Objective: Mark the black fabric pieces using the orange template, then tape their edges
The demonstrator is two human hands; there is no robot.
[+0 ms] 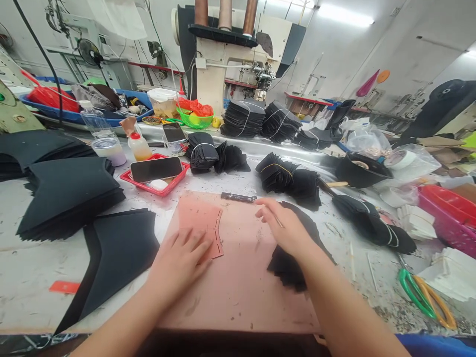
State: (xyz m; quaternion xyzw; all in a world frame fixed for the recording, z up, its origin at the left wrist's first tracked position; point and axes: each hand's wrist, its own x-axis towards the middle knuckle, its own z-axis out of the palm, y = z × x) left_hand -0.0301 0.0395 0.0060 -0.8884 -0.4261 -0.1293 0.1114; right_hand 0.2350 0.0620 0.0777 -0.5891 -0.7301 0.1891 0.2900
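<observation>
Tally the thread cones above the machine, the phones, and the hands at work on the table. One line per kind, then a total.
Thread cones: 3 (left cone, middle cone, right cone)
Phones: 2 (phone in the red tray, phone behind it)
Hands: 2 (left hand, right hand)
Total: 7

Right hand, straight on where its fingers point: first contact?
Likely the small black bar with pale lettering, just ahead of the right hand; height above the table is unclear, so it might pass over.
</observation>
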